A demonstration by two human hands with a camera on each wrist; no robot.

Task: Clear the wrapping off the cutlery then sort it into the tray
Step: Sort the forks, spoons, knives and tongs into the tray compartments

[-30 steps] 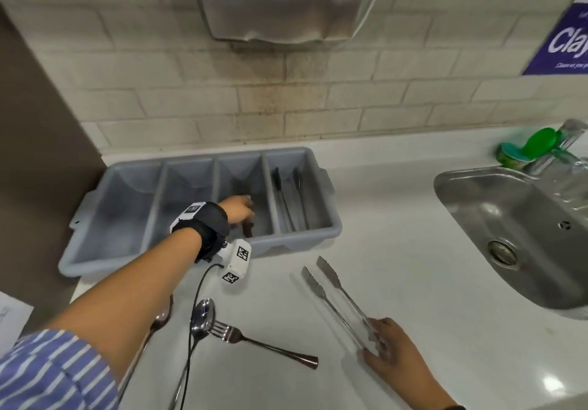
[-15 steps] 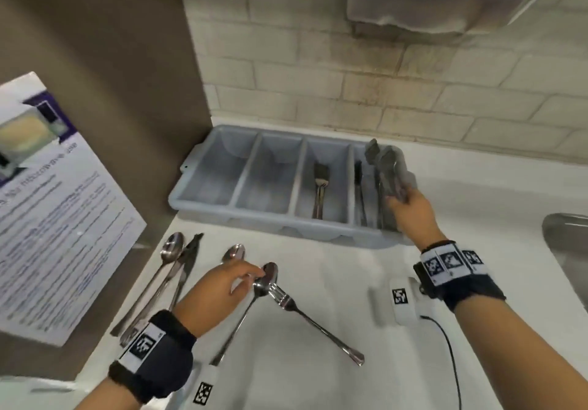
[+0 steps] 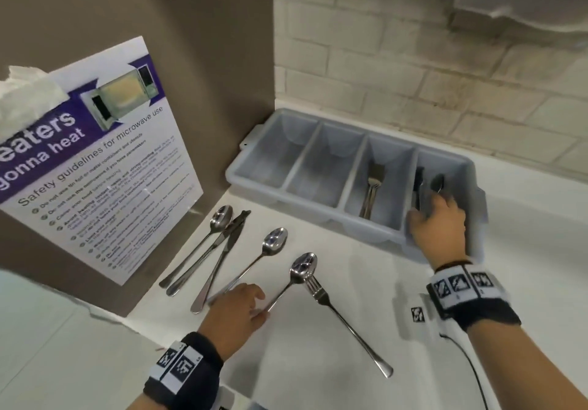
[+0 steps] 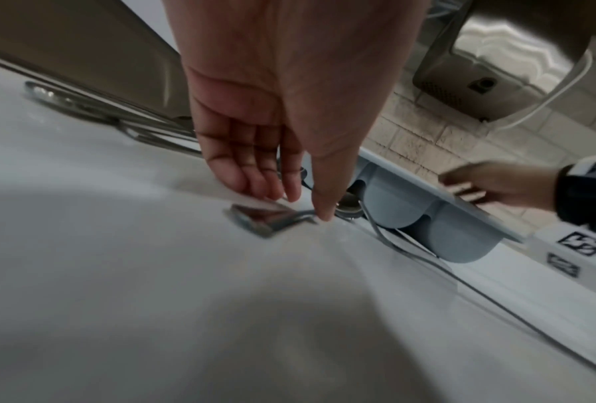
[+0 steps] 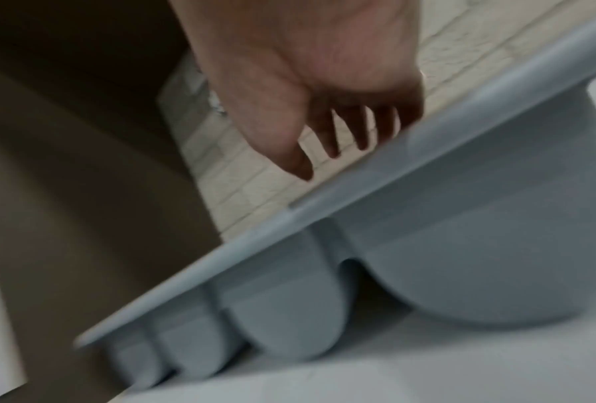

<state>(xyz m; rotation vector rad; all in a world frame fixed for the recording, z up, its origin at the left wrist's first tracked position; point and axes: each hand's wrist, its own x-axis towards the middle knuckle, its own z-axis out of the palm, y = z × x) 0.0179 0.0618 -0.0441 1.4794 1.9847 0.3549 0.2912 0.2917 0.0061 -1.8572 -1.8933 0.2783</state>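
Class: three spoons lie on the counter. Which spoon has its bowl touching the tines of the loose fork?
The spoon nearest the left hand, the rightmost spoon: its bowl meets the fork tines. The other two spoons lie farther left, clear of the fork.

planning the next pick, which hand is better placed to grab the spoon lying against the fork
Left. The left hand already rests at that spoon's handle, thumb touching it on the counter. The right hand is off at the tray's rightmost compartment.
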